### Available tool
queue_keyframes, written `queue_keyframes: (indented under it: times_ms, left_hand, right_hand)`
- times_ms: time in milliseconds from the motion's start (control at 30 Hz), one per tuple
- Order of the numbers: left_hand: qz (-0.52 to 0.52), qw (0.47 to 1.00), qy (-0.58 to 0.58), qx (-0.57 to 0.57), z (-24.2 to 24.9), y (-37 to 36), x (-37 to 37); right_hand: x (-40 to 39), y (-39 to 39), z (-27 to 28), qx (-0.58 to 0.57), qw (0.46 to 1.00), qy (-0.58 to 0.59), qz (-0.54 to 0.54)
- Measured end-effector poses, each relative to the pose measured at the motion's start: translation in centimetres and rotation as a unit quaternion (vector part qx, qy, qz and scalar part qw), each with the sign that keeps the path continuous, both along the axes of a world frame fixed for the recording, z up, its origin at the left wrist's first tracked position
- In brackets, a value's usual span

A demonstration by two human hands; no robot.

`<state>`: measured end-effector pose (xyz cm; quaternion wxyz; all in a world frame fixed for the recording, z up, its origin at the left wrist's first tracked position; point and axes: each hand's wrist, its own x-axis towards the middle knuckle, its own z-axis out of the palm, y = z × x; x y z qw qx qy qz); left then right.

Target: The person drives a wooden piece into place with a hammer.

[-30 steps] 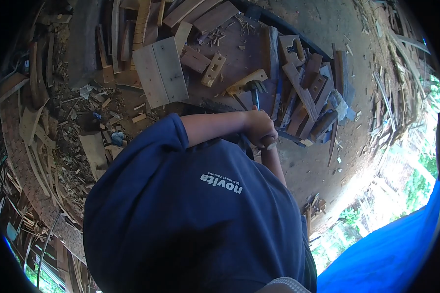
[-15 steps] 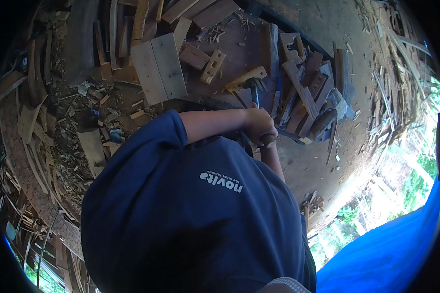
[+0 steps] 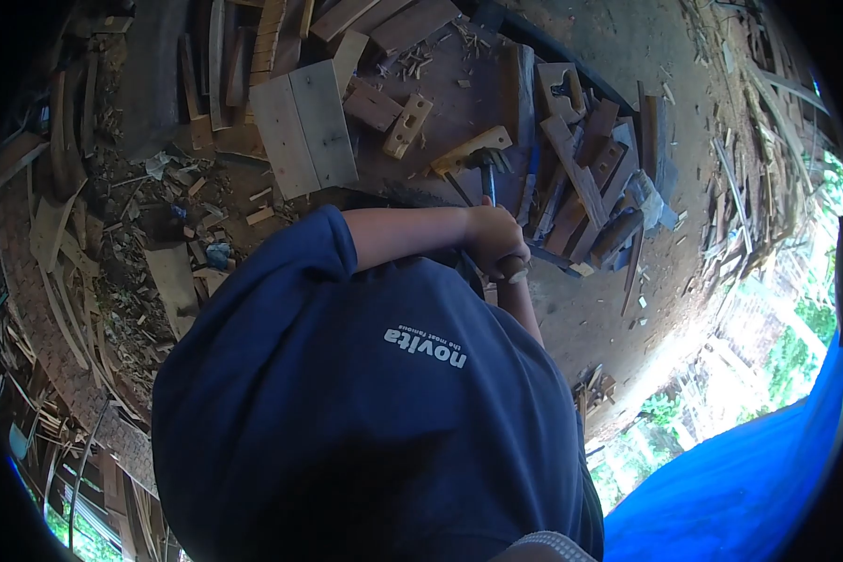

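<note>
My left hand point(image 3: 494, 236) is closed around the handle of a hammer. The hammer point(image 3: 488, 161) has its metal head above the fist, over a yellowish wood block point(image 3: 471, 151), and its handle end shows below the hand. My right forearm point(image 3: 519, 307) rises to the same spot, but the right hand is mostly hidden by the left one, so its grip is unclear. Beyond the hands, a pale block with holes point(image 3: 408, 126) lies on the brown work surface point(image 3: 440, 84).
Wide pale boards point(image 3: 304, 129) lie to the left. Stacked wood pieces point(image 3: 585, 187) and a crumpled plastic bag point(image 3: 644, 197) sit to the right. Scraps and shavings cover the ground at the left. A blue sheet point(image 3: 731, 478) spans the lower right.
The view has shifted very slightly. My hands and the hammer keep nearly the same position.
</note>
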<state>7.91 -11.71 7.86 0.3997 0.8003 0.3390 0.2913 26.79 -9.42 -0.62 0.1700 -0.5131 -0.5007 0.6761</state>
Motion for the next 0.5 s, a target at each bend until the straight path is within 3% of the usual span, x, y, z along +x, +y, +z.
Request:
queue_keyframes:
  times_ms: [500]
  left_hand:
    - [0.012, 1.0, -0.014, -0.007, 0.3, 0.1, -0.2]
  right_hand:
    - [-0.2, -0.6, 1.5, 0.062, 0.996, -0.069, -0.013]
